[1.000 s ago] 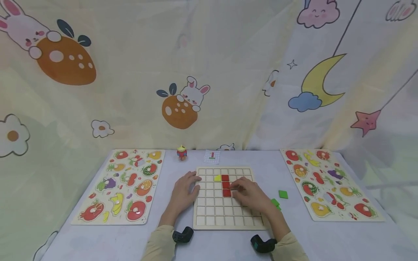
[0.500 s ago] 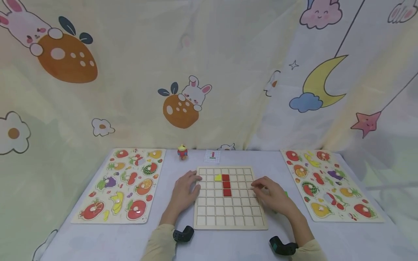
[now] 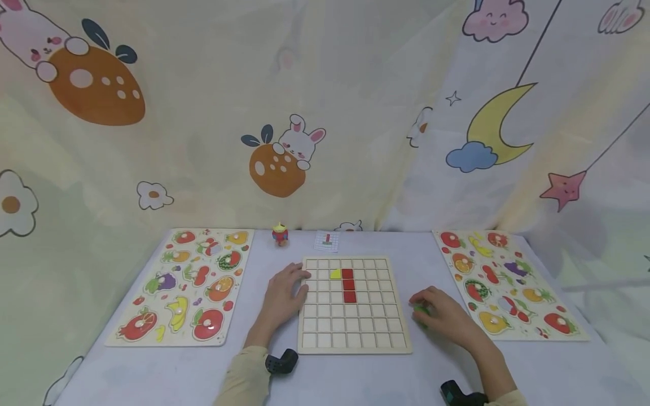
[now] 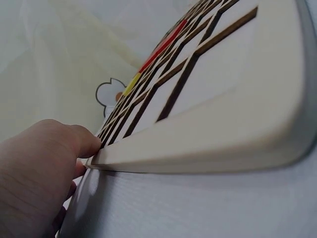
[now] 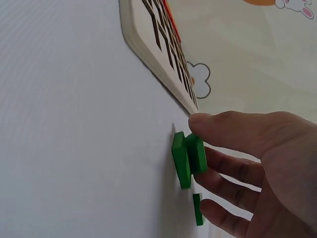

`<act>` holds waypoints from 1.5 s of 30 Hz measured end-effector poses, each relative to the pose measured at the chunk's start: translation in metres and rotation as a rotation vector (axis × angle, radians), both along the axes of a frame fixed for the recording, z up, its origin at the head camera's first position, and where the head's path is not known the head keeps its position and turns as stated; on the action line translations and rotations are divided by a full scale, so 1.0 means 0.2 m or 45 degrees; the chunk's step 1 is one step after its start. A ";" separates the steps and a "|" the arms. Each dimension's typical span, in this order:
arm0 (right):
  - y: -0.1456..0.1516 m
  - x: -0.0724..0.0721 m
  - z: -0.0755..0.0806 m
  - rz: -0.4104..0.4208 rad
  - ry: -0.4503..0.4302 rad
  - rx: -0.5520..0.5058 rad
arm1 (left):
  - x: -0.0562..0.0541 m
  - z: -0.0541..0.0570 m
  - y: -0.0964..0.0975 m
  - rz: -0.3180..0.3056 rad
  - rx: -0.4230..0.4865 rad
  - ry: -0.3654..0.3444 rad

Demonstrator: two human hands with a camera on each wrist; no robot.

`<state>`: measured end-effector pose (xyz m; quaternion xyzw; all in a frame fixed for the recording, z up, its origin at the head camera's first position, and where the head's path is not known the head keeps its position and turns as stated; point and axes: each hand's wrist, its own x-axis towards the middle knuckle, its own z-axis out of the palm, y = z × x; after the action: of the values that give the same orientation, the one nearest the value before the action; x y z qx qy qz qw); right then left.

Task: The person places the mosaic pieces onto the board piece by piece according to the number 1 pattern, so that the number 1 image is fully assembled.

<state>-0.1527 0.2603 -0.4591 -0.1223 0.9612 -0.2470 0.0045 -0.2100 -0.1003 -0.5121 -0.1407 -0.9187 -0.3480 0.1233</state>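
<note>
One green tile [image 5: 199, 154] is just off the right edge of the wooden grid board [image 3: 354, 350], pinched between the thumb and fingers of the right hand [image 3: 442, 316]. A second green tile [image 5: 181, 161] sits right beside it, and a third green tile [image 5: 198, 209] lies close to the lower fingertips (only its narrow edge shows clearly). The left hand [image 3: 279, 293] rests at the opposite edge of the board, its fingers relaxed and touching the rim. Three red tiles [image 3: 349, 285] fill a column of cells in the upper part of the grid, with a yellow piece [image 3: 336, 274] in the cell left of the topmost one. Beyond the board, a small gridded card [image 3: 326, 241] lies near a toy figure [image 3: 280, 234], which stands upright. Fruit puzzle boards flank everything, one on the left [image 3: 175, 340] and one on the right [image 3: 518, 334] of the white tabletop [image 3: 376, 378]. Behind hangs a pale cloth [image 3: 370, 113] printed with rabbits, flowers and a moon.
</note>
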 end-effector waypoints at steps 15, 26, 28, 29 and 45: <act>0.03 0.01 0.01 -0.014 -0.039 0.036 | 0.00 0.00 0.00 -0.005 0.018 -0.005; 0.02 -0.01 0.01 -0.051 -0.068 -0.010 | 0.00 0.01 0.00 -0.002 0.014 0.004; 0.02 -0.01 0.00 -0.053 -0.059 -0.022 | 0.00 0.00 0.00 -0.003 0.011 0.006; 0.02 -0.01 -0.01 -0.051 -0.049 -0.032 | 0.00 0.00 0.00 -0.003 0.011 0.006; -0.10 -0.04 -0.04 0.084 0.073 -0.196 | 0.00 0.01 0.00 -0.013 -0.003 0.024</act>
<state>-0.1604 0.2399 -0.4679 -0.1608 0.9346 -0.3163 -0.0244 -0.2109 -0.1008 -0.5109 -0.1487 -0.9172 -0.3461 0.1298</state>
